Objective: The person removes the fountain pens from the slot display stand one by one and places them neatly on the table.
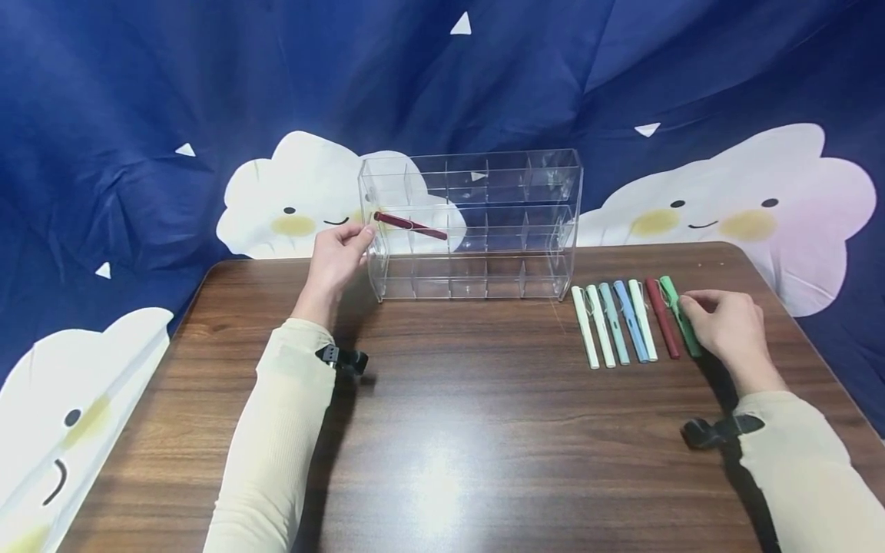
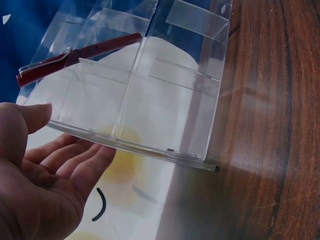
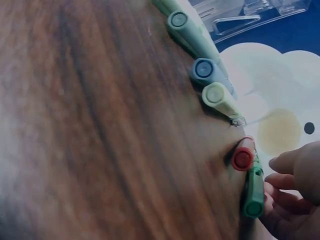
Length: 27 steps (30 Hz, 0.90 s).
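Note:
A clear acrylic organizer with tiered compartments stands at the table's back. My left hand grips its left side panel, thumb at the front edge and fingers along the outside. A dark red pen with a wire clip lies slanted across the organizer's left compartments, near the left thumb; the left wrist view also shows this pen. Right of the organizer, my right hand rests beside a green pen, its fingers touching the pen's side in the right wrist view. A red pen lies just left of the green one.
Farther left in the same row lie a pale green pen, a blue pen, a teal pen and two more pale pens. Beneath everything is a brown wooden table. A blue cloud-patterned curtain hangs behind.

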Each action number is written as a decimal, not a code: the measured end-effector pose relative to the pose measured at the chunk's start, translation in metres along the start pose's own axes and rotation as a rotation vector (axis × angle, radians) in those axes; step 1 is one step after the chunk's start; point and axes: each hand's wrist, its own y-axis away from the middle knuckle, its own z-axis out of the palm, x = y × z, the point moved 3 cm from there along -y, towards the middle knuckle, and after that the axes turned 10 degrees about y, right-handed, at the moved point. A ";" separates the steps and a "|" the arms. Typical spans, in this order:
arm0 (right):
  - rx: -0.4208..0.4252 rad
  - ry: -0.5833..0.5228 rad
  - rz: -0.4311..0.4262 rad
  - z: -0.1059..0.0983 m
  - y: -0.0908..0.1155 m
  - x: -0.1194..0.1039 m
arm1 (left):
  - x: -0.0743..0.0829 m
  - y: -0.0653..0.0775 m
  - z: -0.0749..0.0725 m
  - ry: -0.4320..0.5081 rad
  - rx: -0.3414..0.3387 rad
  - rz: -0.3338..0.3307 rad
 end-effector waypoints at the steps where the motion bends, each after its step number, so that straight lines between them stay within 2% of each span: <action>1: 0.015 -0.008 0.002 -0.002 0.001 0.000 | 0.000 0.000 0.000 0.003 -0.003 -0.005; 6: 0.101 -0.057 -0.007 -0.010 0.008 -0.003 | 0.000 -0.002 0.000 -0.011 0.001 -0.014; 11: 0.151 -0.084 -0.018 -0.013 0.015 -0.012 | 0.001 -0.002 0.000 -0.010 0.004 -0.008; 18: 0.207 -0.159 -0.098 -0.015 0.019 -0.029 | 0.002 -0.002 0.002 0.024 -0.001 -0.015; 27: 0.238 -0.232 -0.202 -0.018 0.020 -0.060 | 0.001 -0.001 0.000 0.003 0.002 -0.017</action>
